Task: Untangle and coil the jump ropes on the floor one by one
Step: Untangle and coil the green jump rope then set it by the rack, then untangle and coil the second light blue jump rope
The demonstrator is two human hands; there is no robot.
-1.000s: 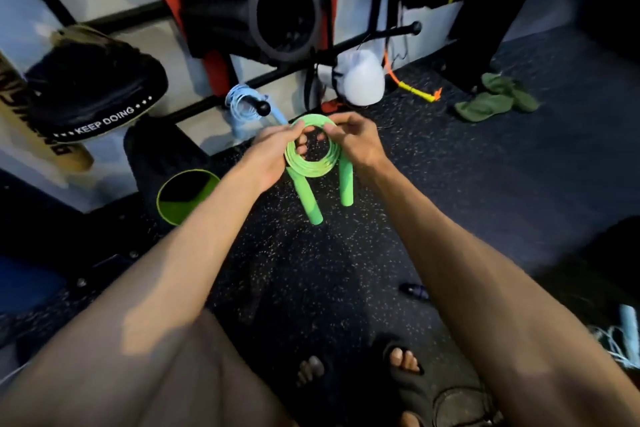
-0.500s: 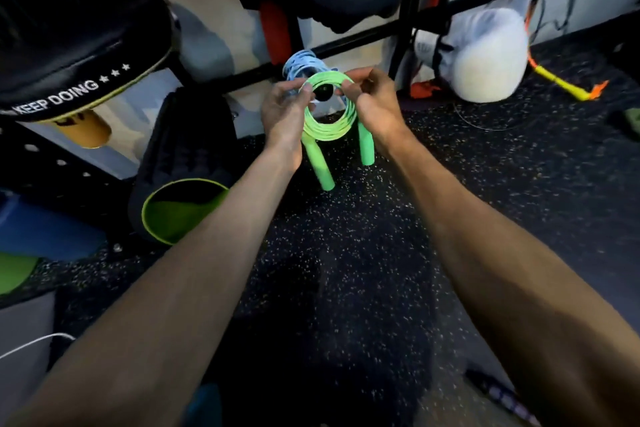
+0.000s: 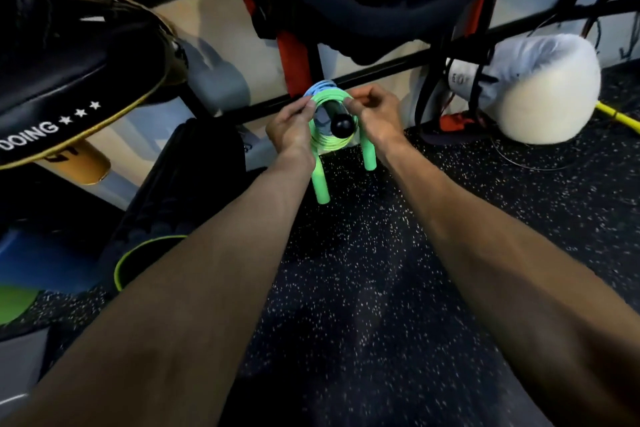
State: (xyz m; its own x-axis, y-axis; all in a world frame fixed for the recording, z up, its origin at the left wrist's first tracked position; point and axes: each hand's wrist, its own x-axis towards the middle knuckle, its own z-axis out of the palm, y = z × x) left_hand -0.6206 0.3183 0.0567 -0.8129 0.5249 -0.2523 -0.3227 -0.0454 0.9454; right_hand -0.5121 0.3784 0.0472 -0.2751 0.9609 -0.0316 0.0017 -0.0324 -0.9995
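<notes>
Two hands pinch one coiled green jump rope [image 3: 330, 144] by its upper rim, left hand [image 3: 291, 128] and right hand [image 3: 377, 114] on opposite sides. One black ball-tipped peg [image 3: 343, 125] shows through the loop between them. Its two handles [image 3: 320, 184] hang below the grip and one blue coil [image 3: 320, 87] sits just behind. Open speckled floor [image 3: 346, 270] spreads beneath, with one white boxing glove [image 3: 547, 90] to the right.

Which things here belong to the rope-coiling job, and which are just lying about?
Job: green jump rope, held coiled by left hand and right hand; coiled blue jump rope behind it, at the rack peg.
Lying about: white boxing glove, black punch mitt, foam roller, yellow cord.
</notes>
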